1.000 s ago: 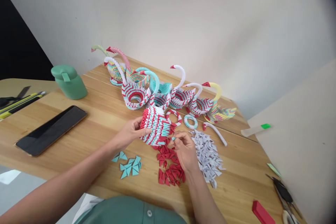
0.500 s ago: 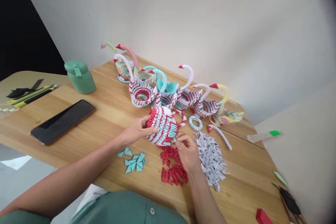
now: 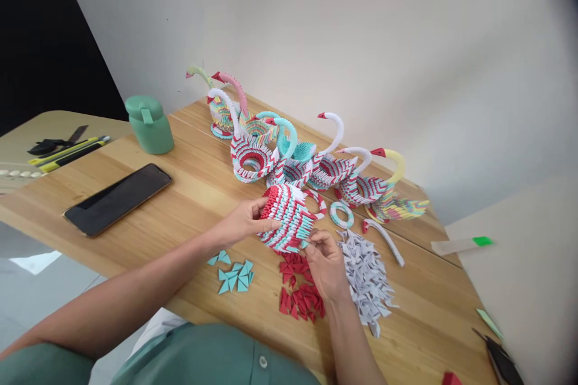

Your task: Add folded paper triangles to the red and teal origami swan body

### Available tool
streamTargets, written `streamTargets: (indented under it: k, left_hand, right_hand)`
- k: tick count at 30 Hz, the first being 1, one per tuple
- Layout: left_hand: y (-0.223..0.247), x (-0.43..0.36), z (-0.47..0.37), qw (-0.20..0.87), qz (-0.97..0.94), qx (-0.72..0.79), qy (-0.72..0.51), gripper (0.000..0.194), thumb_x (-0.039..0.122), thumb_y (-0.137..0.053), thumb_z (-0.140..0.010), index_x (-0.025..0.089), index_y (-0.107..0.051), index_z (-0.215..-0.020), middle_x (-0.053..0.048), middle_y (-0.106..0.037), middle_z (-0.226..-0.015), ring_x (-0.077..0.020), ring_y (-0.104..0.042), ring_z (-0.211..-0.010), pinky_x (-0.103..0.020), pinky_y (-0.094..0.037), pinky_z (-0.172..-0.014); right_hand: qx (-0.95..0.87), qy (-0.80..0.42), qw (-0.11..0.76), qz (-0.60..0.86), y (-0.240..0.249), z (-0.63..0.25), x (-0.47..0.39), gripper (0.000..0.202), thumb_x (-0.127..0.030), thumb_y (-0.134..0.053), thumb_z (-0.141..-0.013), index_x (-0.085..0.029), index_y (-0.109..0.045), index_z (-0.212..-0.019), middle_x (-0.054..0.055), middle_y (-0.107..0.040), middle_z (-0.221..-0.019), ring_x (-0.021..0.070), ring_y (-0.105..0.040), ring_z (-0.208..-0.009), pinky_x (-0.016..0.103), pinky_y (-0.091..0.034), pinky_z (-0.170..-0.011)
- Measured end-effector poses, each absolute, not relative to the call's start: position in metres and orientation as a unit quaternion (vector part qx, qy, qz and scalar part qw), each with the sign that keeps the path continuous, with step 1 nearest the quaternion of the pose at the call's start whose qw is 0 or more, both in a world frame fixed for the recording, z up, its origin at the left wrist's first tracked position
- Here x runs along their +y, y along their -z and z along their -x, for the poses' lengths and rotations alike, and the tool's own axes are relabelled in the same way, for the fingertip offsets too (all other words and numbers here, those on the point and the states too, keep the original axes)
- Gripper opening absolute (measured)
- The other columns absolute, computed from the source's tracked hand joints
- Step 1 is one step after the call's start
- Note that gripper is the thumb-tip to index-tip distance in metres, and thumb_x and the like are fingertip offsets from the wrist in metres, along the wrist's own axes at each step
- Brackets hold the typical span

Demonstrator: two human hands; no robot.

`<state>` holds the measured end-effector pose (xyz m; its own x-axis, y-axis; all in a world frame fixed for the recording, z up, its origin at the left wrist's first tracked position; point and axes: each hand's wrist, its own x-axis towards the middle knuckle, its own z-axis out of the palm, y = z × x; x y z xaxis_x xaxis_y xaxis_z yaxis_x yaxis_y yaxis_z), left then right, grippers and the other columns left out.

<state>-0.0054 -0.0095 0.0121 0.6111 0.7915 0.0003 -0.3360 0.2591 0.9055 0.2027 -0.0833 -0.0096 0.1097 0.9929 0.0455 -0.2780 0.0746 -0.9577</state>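
Note:
My left hand [image 3: 250, 219] grips a round origami body [image 3: 286, 218] built from folded red, white and teal paper pieces, holding it tilted above the table. At its right lower edge, my right hand [image 3: 326, 263] pinches a small teal paper piece [image 3: 304, 245] against the rim; the fingers partly cover it. Below lie a small pile of teal triangles [image 3: 237, 275] and a heap of red triangles [image 3: 301, 298]. A larger heap of white triangles [image 3: 365, 277] spreads to the right of my right hand.
Several finished paper swans [image 3: 253, 159] stand in a row at the back. Before them lie a red-white ring [image 3: 321, 204], a teal-white ring [image 3: 342, 215] and a loose swan neck [image 3: 387, 242]. A phone [image 3: 118, 200] and green container [image 3: 150, 126] are at left, scissors [image 3: 500, 358] at right.
The whole view has shifted slightly, so the table things sit further right. Both hands keep their hold on the origami body, and the right fingers stay at its rim.

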Motion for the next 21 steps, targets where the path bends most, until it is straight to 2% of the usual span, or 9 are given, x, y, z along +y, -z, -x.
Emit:
streamTargets:
  k: [11,21]
  left_hand:
    - [-0.0125,-0.0096,0.0061,0.76,-0.481,0.239,-0.365,0.041,0.032,-0.079,-0.07,0.013,-0.066,-0.105,-0.006,-0.073,-0.098,-0.0193,-0.066,-0.087,-0.031,-0.049,-0.081]
    - [-0.0127,-0.0093,0.0082,0.777,-0.47,0.238,-0.345,0.04,0.031,-0.079,-0.071,0.013,-0.068,-0.105,-0.006,-0.074,-0.095,-0.0184,-0.067,-0.081,-0.031,-0.051,-0.078]
  right_hand:
    - [-0.412,-0.53,0.582,0.459,0.0074,-0.2029,-0.0837,0.024,-0.033,-0.084,-0.066,-0.025,-0.065,-0.079,-0.003,-0.06,-0.073,0.0146,-0.054,-0.069,0.027,-0.046,-0.062]
    - [-0.417,-0.576,0.563,0.421,0.0043,-0.2029,-0.0823,0.026,-0.033,-0.084,-0.066,-0.024,-0.063,-0.079,-0.004,-0.062,-0.071,0.013,-0.055,-0.064,0.025,-0.045,-0.062]
